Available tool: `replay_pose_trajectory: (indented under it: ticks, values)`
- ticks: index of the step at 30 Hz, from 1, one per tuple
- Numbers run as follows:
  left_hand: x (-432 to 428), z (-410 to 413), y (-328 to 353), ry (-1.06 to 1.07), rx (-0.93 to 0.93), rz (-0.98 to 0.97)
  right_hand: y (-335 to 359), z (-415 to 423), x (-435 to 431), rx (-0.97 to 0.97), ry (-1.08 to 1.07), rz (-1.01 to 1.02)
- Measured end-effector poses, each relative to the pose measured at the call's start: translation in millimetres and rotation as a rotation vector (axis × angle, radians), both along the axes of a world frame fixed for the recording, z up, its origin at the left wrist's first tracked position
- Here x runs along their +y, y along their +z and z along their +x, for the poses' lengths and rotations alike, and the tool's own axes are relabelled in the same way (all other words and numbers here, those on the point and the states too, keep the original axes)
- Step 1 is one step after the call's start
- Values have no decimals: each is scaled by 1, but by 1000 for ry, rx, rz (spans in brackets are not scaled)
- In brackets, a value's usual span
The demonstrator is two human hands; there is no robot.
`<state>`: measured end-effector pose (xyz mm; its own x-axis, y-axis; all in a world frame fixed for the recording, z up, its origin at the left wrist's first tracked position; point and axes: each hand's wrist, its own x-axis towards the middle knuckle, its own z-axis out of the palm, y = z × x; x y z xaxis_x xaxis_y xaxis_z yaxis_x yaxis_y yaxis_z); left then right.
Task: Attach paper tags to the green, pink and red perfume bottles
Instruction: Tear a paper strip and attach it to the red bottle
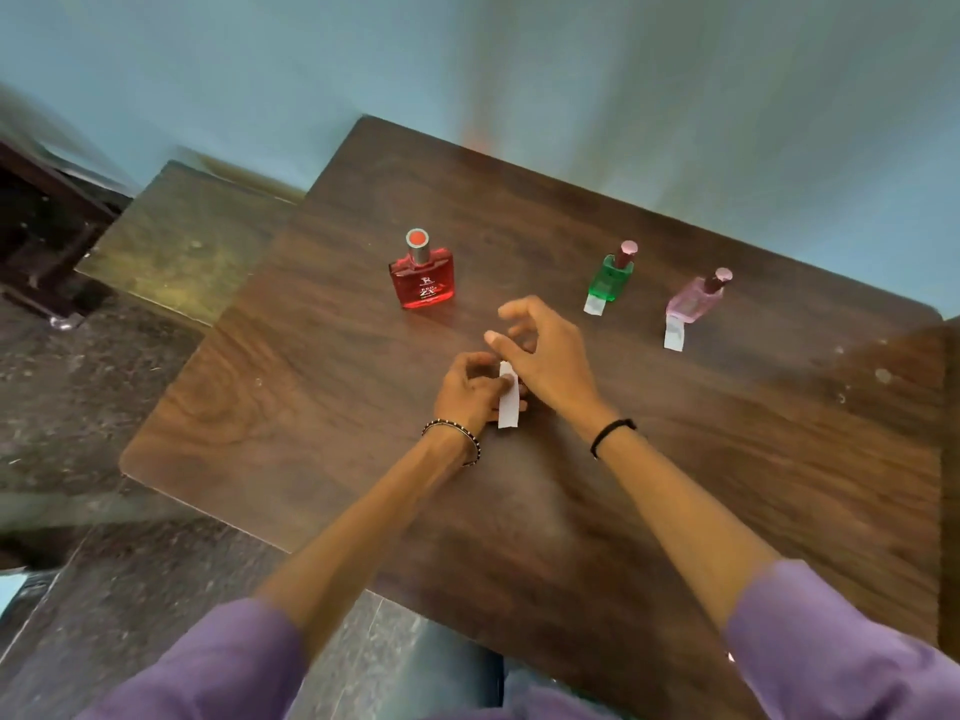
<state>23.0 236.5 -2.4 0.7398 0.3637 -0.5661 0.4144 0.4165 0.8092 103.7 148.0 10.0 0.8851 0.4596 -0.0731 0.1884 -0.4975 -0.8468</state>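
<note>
Wooden table [675, 485] carries 3 bottles; green bottle [609, 277] and pink bottle [693, 299] stand tagged at right (strips at their bases); red bottle [422, 277] untagged, up-left of both hands, left nearer; right hand [545, 356] fingers spread; left hand [470, 389] pinches paper tag [509, 400], long axis toward the bottles.

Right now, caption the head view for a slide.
Green bottle and pink bottle tagged; left hand holds the last paper tag.

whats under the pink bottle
A white paper tag sticks out from under the pink bottle toward the person, lying on the wooden table. How far it runs beneath, or how it is fixed, is covered by the bottle.
</note>
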Motion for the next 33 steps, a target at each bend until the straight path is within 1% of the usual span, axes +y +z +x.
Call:
replay_pose_trajectory:
  ticks: [2,4,8,12,18,20,25,29,33]
  values:
    - [6,1,-3,1,-21,9,0,16,27,85,69,-29]
    - [11,1,-6,-51,12,15,-2,32,52,180,133,-36]
    - [16,1,-15,-135,57,19,-9,55,84,295,252,22]
    - [21,2,-20,-177,58,32,-19,65,98,261,295,40]
    - [21,-1,-22,-217,52,21,-16,56,78,273,254,67]
    - [20,-4,-23,-251,64,10,-11,46,58,281,216,96]
    - [11,-14,-23,-343,94,5,2,1,-16,407,-8,295]
    - [-1,-18,-16,-420,68,83,8,-43,-70,505,-183,357]
    - [-22,-16,-3,-441,34,109,19,-89,-109,646,-278,484]
